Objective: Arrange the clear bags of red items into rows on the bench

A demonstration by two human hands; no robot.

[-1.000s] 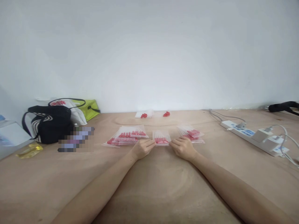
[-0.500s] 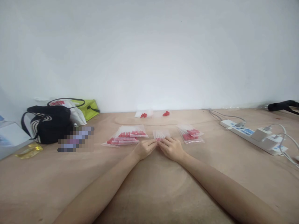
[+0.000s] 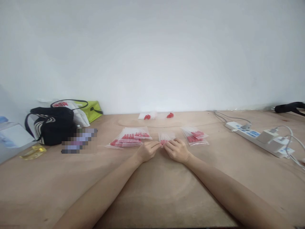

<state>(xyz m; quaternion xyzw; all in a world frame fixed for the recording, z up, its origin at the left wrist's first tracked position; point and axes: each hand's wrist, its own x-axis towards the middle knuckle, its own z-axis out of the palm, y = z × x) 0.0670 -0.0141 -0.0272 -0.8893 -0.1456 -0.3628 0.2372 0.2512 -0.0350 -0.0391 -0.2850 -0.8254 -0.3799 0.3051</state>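
Note:
Between my hands, a small clear zip bag [image 3: 166,136] lies on the wooden table with several red pieces at its near end. My left hand [image 3: 149,151] is closed, its fingertips pinching the bag's near left edge. From the other side, my right hand [image 3: 176,150] presses its bent fingers on the near right edge of the same bag. A stack of filled zip bags [image 3: 130,136] with red pieces spreads to the left. More filled bags [image 3: 195,136] lie to the right.
Loose red pieces [image 3: 147,117] sit on a flat bag by the wall, with another small red pile [image 3: 170,115] beside them. A white power strip [image 3: 256,136] with plugged chargers lies right. Left are a black bag [image 3: 56,125], a green bag [image 3: 91,111] and a yellow wrapper [image 3: 33,152].
The view has shifted slightly, revealing the table's front edge. Both hands stay at the middle bag; the red pieces at its near end show a little more clearly.

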